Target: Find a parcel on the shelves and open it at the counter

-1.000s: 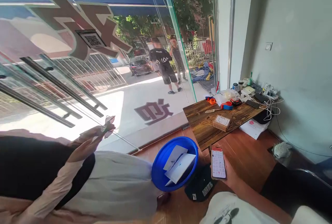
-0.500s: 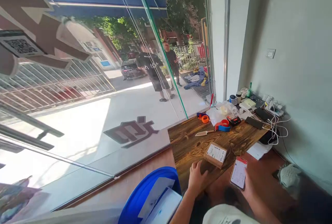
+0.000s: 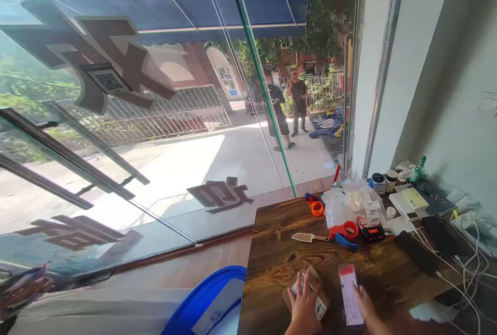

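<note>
My left hand [image 3: 305, 304] lies over a small brown cardboard box [image 3: 323, 293], fingers spread across its top. A white printed label on the box shows between and beside the fingers. In my right hand [image 3: 367, 306] is a smartphone [image 3: 350, 293], gripped along its right side with the thumb near the lit screen. The phone is upright in view, just right of the box. Above the box on the dark wooden table [image 3: 267, 257] lies a knife [image 3: 309, 237] with a light blade and brown handle.
A red and blue tape dispenser [image 3: 345, 232], an orange ring [image 3: 317, 208], a label gun [image 3: 370, 229], clear bags [image 3: 345, 203] and white cables [image 3: 471, 267] crowd the table's far and right sides. A blue bin [image 3: 205, 293] stands at left. Beyond the glass, two people stand outside.
The view has swung left and closer over the table. My left hand has moved from beside the box onto its top, and the box sits turned. The phone stays in my right hand.
</note>
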The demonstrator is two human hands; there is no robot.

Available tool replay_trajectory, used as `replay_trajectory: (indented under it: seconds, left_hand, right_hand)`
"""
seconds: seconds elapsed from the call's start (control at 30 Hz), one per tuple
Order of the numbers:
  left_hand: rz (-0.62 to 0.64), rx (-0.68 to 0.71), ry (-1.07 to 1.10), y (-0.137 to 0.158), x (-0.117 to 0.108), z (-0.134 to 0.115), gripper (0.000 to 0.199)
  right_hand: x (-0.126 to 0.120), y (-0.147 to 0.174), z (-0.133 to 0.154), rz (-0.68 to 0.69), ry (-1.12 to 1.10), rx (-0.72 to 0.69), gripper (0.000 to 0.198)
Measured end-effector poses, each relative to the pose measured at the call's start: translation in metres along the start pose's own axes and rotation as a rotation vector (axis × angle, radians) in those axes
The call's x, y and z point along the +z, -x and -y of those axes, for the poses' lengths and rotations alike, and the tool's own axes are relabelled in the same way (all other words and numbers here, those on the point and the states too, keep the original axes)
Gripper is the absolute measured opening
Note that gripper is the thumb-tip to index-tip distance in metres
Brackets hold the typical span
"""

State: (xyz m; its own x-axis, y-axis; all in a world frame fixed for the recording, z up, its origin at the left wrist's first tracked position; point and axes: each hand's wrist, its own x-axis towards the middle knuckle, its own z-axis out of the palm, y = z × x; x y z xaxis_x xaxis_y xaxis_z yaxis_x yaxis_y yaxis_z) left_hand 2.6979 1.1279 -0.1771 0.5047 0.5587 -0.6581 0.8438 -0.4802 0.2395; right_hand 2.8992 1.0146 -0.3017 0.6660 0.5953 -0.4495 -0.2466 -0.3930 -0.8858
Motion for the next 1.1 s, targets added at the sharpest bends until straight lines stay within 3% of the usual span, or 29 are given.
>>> replay_trajectory:
  seconds: [0.13, 0.2, 0.27, 0.4, 0.63, 0.73, 1.0, 1.1]
  left_hand:
    - [-0.002, -0.017, -0.018, 0.002, 0.000, 0.025, 0.076]
    - [0.004, 0.026, -0.018, 0.005, -0.002, 0.033, 0.062]
    - [-0.044, 0.053, -0.009, 0.008, -0.004, 0.037, 0.075]
    - [-0.180, -0.057, 0.006, 0.007, -0.006, 0.030, 0.135]
    - [0.020, -0.053, -0.051, -0.006, -0.012, 0.023, 0.165]
    - [0.076, -0.041, -0.070, -0.011, -0.010, 0.026, 0.171]
    - [0.045, -0.080, -0.077, -0.023, 0.005, 0.028, 0.166]
    - [0.054, -0.077, -0.086, -0.022, 0.004, 0.026, 0.166]
  right_hand:
    - [0.011, -0.016, 0.001, 0.009, 0.234, -0.098, 0.039]
    - [0.019, -0.019, 0.000, 0.003, 0.320, -0.124, 0.030]
    - [0.025, -0.018, -0.001, -0.002, 0.411, -0.146, 0.035]
    - [0.030, -0.007, 0.005, -0.070, 0.635, -0.218, 0.057]
    - [0.018, -0.001, 0.018, -0.082, 0.771, -0.227, 0.073]
    - [0.015, 0.000, 0.017, -0.038, 0.785, -0.266, 0.071]
    - [0.018, 0.008, 0.020, 0.016, 0.841, -0.283, 0.071]
    - [0.026, 0.022, 0.023, 0.166, 0.794, -0.458, 0.072]
